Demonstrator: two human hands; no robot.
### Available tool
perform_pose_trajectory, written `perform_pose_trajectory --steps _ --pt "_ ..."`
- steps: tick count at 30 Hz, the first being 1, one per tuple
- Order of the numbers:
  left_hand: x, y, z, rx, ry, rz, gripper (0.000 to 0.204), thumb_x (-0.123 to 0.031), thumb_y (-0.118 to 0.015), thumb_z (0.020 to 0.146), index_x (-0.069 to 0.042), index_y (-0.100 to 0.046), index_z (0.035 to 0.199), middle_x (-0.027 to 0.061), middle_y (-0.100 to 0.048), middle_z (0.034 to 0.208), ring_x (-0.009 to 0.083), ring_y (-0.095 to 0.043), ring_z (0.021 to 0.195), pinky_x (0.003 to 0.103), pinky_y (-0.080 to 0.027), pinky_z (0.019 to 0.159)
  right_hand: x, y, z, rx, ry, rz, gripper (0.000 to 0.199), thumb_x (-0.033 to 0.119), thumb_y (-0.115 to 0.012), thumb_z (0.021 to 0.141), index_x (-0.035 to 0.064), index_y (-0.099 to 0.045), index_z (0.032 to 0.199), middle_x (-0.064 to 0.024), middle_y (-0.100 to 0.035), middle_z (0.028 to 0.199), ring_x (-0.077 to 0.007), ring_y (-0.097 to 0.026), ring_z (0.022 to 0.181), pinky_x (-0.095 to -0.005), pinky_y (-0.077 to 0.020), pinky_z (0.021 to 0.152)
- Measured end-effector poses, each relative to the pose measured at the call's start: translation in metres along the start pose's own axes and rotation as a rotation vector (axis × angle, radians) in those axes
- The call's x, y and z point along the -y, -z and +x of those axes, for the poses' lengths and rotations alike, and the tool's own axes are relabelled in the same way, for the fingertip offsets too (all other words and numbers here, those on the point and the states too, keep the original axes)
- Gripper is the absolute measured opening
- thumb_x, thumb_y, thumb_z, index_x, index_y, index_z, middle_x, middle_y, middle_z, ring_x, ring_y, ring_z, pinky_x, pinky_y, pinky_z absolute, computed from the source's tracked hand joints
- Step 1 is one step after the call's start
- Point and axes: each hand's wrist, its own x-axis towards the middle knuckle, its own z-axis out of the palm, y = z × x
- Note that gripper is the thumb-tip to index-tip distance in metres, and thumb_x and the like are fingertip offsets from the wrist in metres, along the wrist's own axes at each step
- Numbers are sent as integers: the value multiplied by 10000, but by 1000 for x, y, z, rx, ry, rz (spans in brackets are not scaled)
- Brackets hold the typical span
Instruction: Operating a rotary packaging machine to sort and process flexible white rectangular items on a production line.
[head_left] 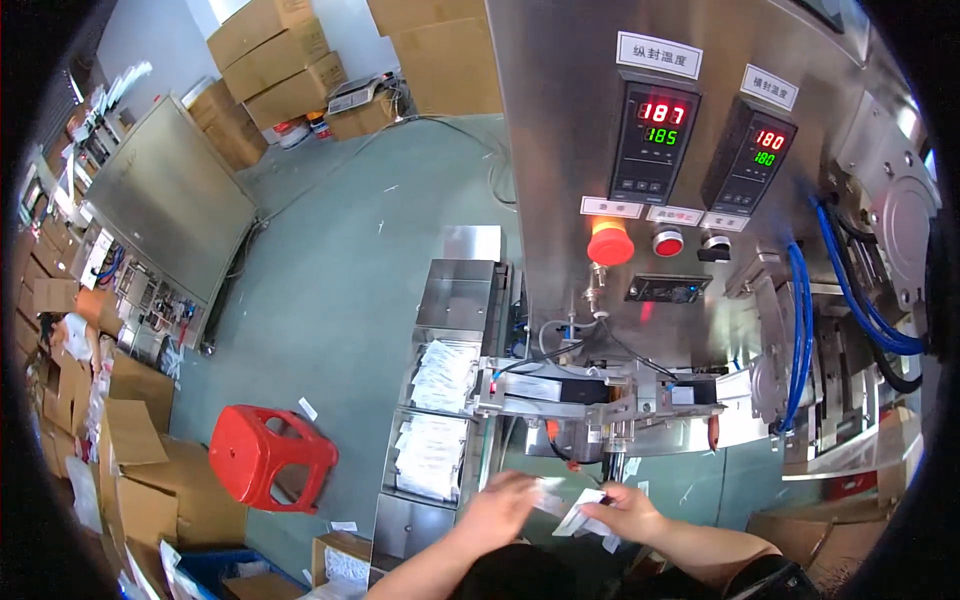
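Note:
In front of me, at the bottom of the view, my right hand (626, 513) pinches a few small flat white packets (576, 516) between thumb and fingers. Close beside it on the left, my left hand (500, 508) is closed on a whitish, slightly blurred packet (549, 492). Just beyond my left hand is a metal tray (408, 532) with compartments. Two of them hold piles of white packets (432, 455), and others show bare metal. A narrow conveyor (578, 389) runs to the trays from the right, with a white packet on its belt.
Ahead stands a steel machine (560, 120) with lit displays, a red emergency button (610, 243) and blue hoses (797, 335). A red plastic stool (262, 455) is on the green floor at left. Cardboard boxes (165, 495) line the left side, and a person (75, 338) is far left.

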Motion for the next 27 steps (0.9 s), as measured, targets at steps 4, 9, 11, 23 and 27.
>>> perform_pose_trajectory --steps 4,9,11,23,27 --pt "41 84 31 -304 -32 427 255 -32 -504 710 -44 -576 955 140 -591 861 316 -556 796 404 -456 724 -14 -23 7 106 14 -21 232 201 -587 821 20 -584 967 -8 -602 799 -71 -524 710 -214 -430 634" --pt "118 94 59 -273 -192 601 358 50 -513 656 -61 -571 992 153 -590 866 315 -564 813 362 -470 715 -28 -50 22 178 -181 -2 243 238 -537 853 18 -600 934 -15 -604 786 -71 -522 726 -195 -414 651" --pt "106 96 55 -322 -68 484 361 38 -524 659 -62 -567 1003 150 -592 886 304 -568 827 355 -469 727 -32 -54 32 185 -189 85 255 249 -527 858 16 -603 926 -17 -604 782 -71 -522 728 -191 -411 657" --pt "81 123 31 130 -21 414 277 -255 -637 724 -107 -589 953 125 -584 776 287 -579 733 365 -471 664 27 -89 45 176 -191 234 284 260 -544 845 14 -588 979 -32 -600 847 -86 -537 803 -214 -432 714" --pt "106 122 59 -150 -110 570 266 -218 -627 720 -93 -585 950 129 -556 832 301 -565 716 359 -470 639 -28 -68 35 286 -181 -50 282 257 -563 833 28 -582 996 -48 -597 866 -90 -544 817 -218 -439 723"
